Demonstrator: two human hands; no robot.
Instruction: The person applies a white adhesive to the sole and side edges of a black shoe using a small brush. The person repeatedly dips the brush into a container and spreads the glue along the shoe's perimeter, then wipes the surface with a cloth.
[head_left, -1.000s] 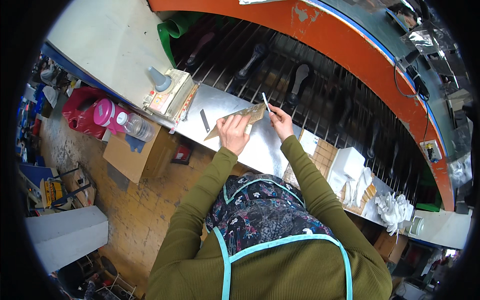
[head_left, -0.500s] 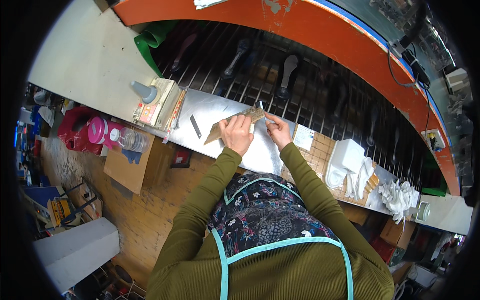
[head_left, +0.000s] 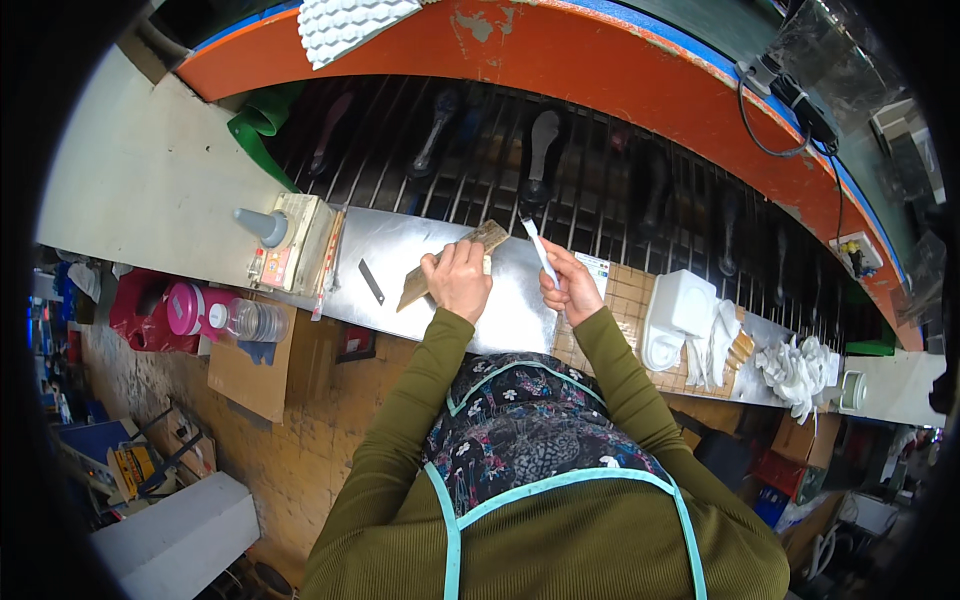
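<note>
My left hand [head_left: 460, 282] is closed over a narrow, worn brown board [head_left: 413, 290], holding it at a slant on the shiny metal worktop [head_left: 350, 235]. Between the fingertips of my right hand [head_left: 574, 288] is a slim white stick-like tool [head_left: 541, 250], its far end raised toward the rack and apart from the board. I cannot tell exactly what kind of tool it is. A flat dark blade-like strip [head_left: 371, 281] lies on the metal left of the board.
Beyond the worktop, dark shoe-sole-shaped pieces [head_left: 543, 150] rest on a rack of metal bars under an orange beam [head_left: 420, 52]. At right are a white plastic container [head_left: 683, 308], white gloves [head_left: 712, 345] and crumpled white cloth [head_left: 797, 372]. A box with a grey cone [head_left: 262, 226] stands left.
My right hand has moved right, drawing the white tool away from the board's end. My left hand stays on the board. The view has shifted slightly.
</note>
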